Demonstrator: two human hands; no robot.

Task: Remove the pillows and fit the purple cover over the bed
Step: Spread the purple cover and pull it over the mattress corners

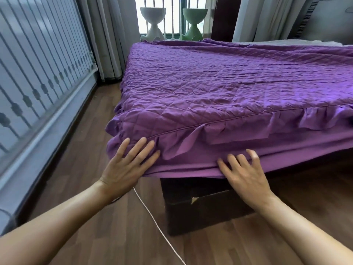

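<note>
The purple cover [219,83] is lying quilted side up over the bed [202,209], one side running from the near-left corner away toward the window and the ruffled near edge running off to the right, so its long axis cannot be told. The left hand [126,165] is pressing flat, fingers straight and spread, against the skirt at that near-left corner. The right hand [244,173] is resting with loosely straight fingers on the lower hem further right along the near edge, gripping nothing.
</note>
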